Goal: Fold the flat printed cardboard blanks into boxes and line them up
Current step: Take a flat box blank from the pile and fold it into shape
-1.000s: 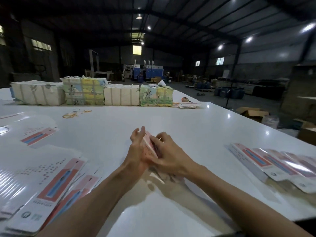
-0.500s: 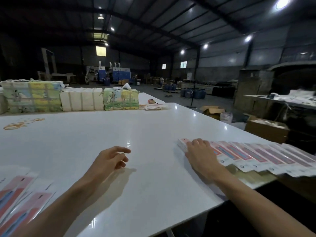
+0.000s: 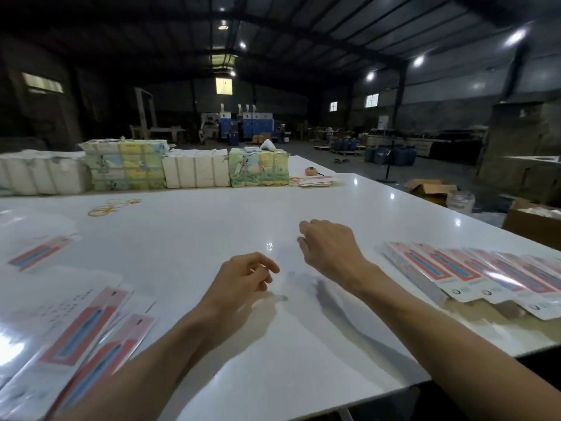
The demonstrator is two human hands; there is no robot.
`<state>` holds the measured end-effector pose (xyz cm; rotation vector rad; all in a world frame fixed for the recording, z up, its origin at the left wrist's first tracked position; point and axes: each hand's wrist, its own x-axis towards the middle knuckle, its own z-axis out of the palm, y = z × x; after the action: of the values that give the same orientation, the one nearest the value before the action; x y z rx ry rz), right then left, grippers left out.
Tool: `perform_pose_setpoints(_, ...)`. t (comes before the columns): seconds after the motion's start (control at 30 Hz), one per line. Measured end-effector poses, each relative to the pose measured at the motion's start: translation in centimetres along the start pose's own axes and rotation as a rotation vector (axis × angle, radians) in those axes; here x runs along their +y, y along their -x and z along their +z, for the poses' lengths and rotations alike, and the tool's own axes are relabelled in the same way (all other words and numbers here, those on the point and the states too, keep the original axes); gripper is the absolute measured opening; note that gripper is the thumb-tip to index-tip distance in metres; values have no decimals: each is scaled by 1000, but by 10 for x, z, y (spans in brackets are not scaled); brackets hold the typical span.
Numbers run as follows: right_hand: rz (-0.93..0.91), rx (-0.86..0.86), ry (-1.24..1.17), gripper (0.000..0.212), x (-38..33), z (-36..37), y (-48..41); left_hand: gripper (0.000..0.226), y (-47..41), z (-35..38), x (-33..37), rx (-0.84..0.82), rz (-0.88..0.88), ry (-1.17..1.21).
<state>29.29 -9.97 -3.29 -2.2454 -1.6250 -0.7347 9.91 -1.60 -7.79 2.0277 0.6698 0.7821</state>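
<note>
A warehouse workshop: steel roof trusses (image 3: pixel 303 31), blue machines (image 3: pixel 243 123), drums (image 3: pixel 394 154), cartons (image 3: pixel 431 189), bundled stock (image 3: pixel 127 165) along the table's (image 3: pixel 212 232) far edge.

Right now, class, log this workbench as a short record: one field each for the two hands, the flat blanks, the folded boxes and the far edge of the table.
Left hand: empty, fingers loosely curled, over the table
Right hand: empty, fingers relaxed, over the table
Flat blanks: overlapping pile, near left
Folded boxes: overlapping row at the right edge
Far edge: tied bundles in a row; rubber bands in front of them
</note>
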Motion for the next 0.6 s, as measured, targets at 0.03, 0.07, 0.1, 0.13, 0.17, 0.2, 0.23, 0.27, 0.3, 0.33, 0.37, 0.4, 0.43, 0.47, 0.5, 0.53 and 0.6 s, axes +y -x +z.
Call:
perform_pose_setpoints(0.03, -15, 18, -51, 22, -18, 6, -8, 35, 0, -2, 2, 49, 29, -52)
perform_pose_setpoints(0.07, -19, 25, -101, 23, -33, 12, -12, 35, 0, -4, 5, 92, 71, -122)
perform_pose_setpoints(0.1, -23, 27, -137, 23, -45, 21, -12, 32, -1, -7, 7, 130, 111, -204)
perform_pose_setpoints(0.13, -29, 18, -161, 22, -53, 30, -10, 28, -2, -11, 10, 157, 132, -293)
perform_pose_setpoints(0.17, -39, -6, -186, 20, -57, 40, -6, 23, -3, -17, 13, 163, 127, -383)
perform_pose_setpoints(0.2, -51, -38, -217, 18, -58, 48, -1, 19, -5, -23, 16, 143, 100, -464)
perform_pose_setpoints(0.23, -72, -69, -240, 18, -56, 55, 1, 16, -6, -31, 20, 108, 60, -526)
perform_pose_setpoints(0.27, -96, -87, -255, 18, -54, 59, 3, 14, -8, -40, 25, 69, 12, -564)
perform_pose_setpoints(0.3, -108, -96, -277, 17, -51, 61, 3, 15, -9, -49, 29, 35, -34, -591)
perform_pose_setpoints(0.33, -105, -101, -312, 17, -48, 62, 2, 19, -10, -60, 34, 6, -82, -629)
perform_pose_setpoints(0.37, -91, -108, -360, 16, -47, 62, 2, 23, -10, -71, 38, -26, -137, -682)
perform_pose_setpoints(0.4, -71, -113, -417, 15, -46, 63, 2, 27, -10, -83, 41, -71, -202, -745)
perform_pose_setpoints(0.43, -49, -119, -469, 15, -46, 63, 1, 31, -9, -95, 43, -126, -277, -811)
perform_pose_setpoints(0.47, -32, -125, -504, 15, -46, 63, 1, 34, -6, -107, 45, -189, -363, -879)
perform_pose_setpoints(0.5, -24, -130, -523, 16, -45, 63, 0, 36, -2, -118, 46, -248, -456, -953)
perform_pose_setpoints(0.53, -19, -137, -540, 17, -45, 63, -1, 37, 5, -129, 47, -288, -547, -1034)
perform_pose_setpoints(0.6, -7, -138, -575, 17, -43, 64, -1, 50, 21, -148, 45, -302, -684, -1203)
